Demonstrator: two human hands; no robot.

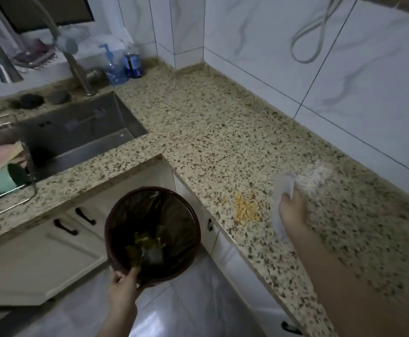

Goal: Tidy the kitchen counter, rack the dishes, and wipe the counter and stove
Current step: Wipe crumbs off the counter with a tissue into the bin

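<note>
Dark bin [152, 233] is gripped at its near rim by left hand [123, 287]. White cloth [282, 190] is held on speckled counter [210, 122] under right hand [293, 210]; yellow crumbs [246, 210] are seen just left of its fingers.

sink [82, 139] left of counter [210, 122] | crumbs [246, 210] on counter | bin [152, 233] below counter edge

Home kitchen, speckled stone counter [210, 122], steel sink [82, 139], tiled wall [259, 32]

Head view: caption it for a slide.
Left hand holds bin at counter edge; right hand wipes crumbs with cloth.
</note>
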